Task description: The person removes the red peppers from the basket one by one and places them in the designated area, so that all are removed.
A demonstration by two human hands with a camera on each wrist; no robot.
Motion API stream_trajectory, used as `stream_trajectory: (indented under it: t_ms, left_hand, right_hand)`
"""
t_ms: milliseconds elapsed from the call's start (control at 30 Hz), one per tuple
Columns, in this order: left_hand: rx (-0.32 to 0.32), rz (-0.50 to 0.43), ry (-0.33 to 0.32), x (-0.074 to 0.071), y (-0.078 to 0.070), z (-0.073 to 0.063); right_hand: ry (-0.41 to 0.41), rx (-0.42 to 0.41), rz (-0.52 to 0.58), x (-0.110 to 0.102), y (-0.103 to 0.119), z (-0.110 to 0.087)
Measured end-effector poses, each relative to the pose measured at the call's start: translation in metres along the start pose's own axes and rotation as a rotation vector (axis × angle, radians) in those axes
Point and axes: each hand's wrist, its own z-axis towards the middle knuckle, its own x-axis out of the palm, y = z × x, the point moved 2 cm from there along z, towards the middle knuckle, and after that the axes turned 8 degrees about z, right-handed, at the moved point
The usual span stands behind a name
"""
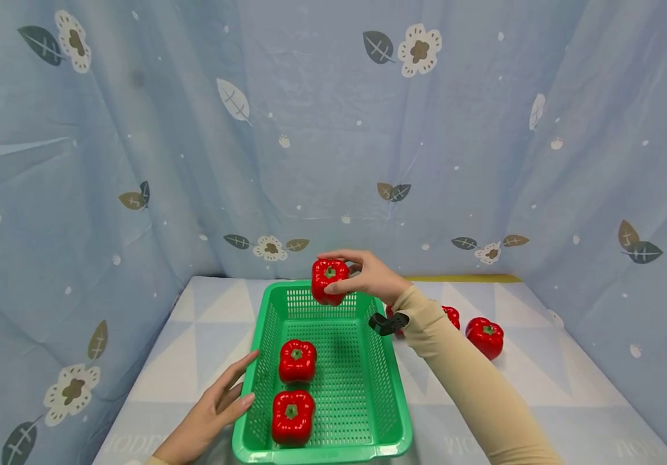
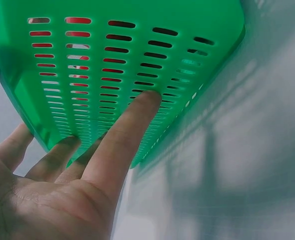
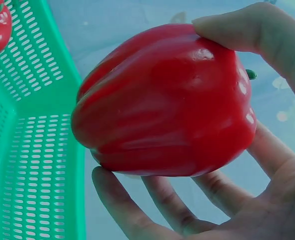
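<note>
A red bell pepper [image 1: 326,287] hangs above the far end of a green plastic basket [image 1: 401,413], gripped between the thumb and fingers of my right hand [image 1: 378,279]. In the right wrist view, the thumb presses one side of this pepper [image 3: 162,105] and the fingers support the other. Two more red bell peppers, the nearer one [image 1: 292,416] and the farther one [image 1: 297,361], lie along the basket's left side with stems up. My left hand [image 1: 214,410] touches the basket's left side, its fingers fairly straight against the slotted wall [image 2: 122,50].
Right of the basket, a red bell pepper [image 1: 485,337] lies on the table beside another pepper [image 1: 452,315], partly hidden by my right arm. More red shows behind the wrist. A patterned cloth [image 1: 333,129] surrounds the pale checked table [image 1: 223,303].
</note>
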Motion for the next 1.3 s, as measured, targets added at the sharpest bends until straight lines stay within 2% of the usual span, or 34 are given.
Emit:
stream_trajectory:
  t_ms: [67, 100, 200, 467, 633, 767, 1000, 1300]
  left_hand:
    - [0.012, 0.007, 0.001, 0.0, 0.001, 0.001]
    - [0.029, 0.04, 0.002, 0.0, 0.002, 0.001]
    - [0.032, 0.042, 0.003, -0.001, 0.003, 0.002]
    - [-0.025, -0.02, 0.005, 0.001, 0.0, 0.002]
    - [-0.021, -0.018, 0.013, 0.001, -0.002, 0.001]
    - [-0.012, -0.011, 0.01, 0.0, 0.0, 0.003]
    - [-0.029, -0.007, -0.001, 0.001, -0.001, 0.004]
    - [-0.016, -0.037, 0.012, 0.0, -0.004, 0.005]
  right_hand:
    - [-0.003, -0.009, -0.009, -0.003, 0.003, -0.004]
    - [-0.006, -0.013, -0.012, -0.005, 0.005, -0.006]
    - [-0.015, -0.028, -0.038, -0.01, 0.01, -0.012]
    - [-0.049, -0.035, -0.054, -0.021, 0.022, -0.03]
    - [-0.073, -0.024, -0.068, -0.029, 0.025, -0.043]
    - [-0.099, -0.031, -0.108, -0.037, 0.025, -0.054]
    - [-0.131, -0.027, -0.077, -0.047, 0.018, -0.066]
    - [-0.189, -0.036, -0.142, -0.062, 0.014, -0.083]
